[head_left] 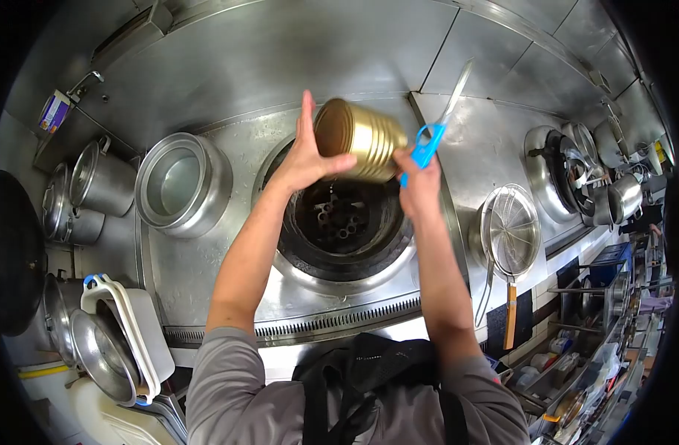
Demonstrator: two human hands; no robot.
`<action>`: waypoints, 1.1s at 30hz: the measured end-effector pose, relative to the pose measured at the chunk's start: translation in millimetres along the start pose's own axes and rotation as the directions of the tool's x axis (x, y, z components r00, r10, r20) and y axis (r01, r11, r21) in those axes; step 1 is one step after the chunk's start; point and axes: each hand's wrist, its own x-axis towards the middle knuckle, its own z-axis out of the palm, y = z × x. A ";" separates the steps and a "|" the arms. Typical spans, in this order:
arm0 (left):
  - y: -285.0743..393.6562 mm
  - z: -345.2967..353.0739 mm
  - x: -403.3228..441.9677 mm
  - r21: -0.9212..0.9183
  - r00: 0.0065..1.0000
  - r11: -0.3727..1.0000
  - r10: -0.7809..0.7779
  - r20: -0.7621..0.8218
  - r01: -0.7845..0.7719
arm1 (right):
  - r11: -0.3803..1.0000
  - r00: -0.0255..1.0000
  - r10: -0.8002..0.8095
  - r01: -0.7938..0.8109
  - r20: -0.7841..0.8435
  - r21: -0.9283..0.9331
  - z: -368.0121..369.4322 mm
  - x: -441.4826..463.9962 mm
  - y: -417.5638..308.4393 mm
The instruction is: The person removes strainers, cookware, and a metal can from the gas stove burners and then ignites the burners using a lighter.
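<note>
A gold ribbed tin can [367,141] is tilted on its side above the dark wok burner [339,263], one round end toward the left. My left hand [310,159] is beside that end, fingers stretched out and thumb lying along the can's lower side. My right hand [419,178] is closed around a tool with a blue handle [426,147], a ring-shaped loop and a long narrow metal blade pointing up and right. Its exact kind is unclear. The right fingers also meet the can's right end, which is blurred.
A large metal pot [217,185] stands left of the burner, near lidded pots [102,182]. To the right, a wire strainer [511,230] with a wooden handle rests over a container. A white tub [143,334] and metal bowl [102,348] are at lower left.
</note>
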 end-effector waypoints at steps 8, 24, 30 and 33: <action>-24.3 -5.5 -9.0 -0.018 0.838 1.000 -0.007 -0.546 -0.003 | 0.728 0.943 -0.307 0.319 0.128 -0.607 -29.3 200.4 -34.7; -79.7 -53.0 -255.6 -0.025 0.643 0.873 -0.378 -0.667 0.487 | 0.119 0.937 -0.168 0.329 0.307 -0.937 -96.7 284.6 138.2; -40.7 -53.9 -317.2 0.027 0.576 0.830 -0.363 -0.732 0.557 | 0.216 0.822 -0.394 0.517 0.410 -0.828 -105.3 265.0 109.2; -25.6 -40.1 -404.4 0.006 0.477 0.765 -0.395 -0.785 0.644 | 0.400 0.892 -0.383 0.396 0.241 -0.827 -121.6 237.5 70.0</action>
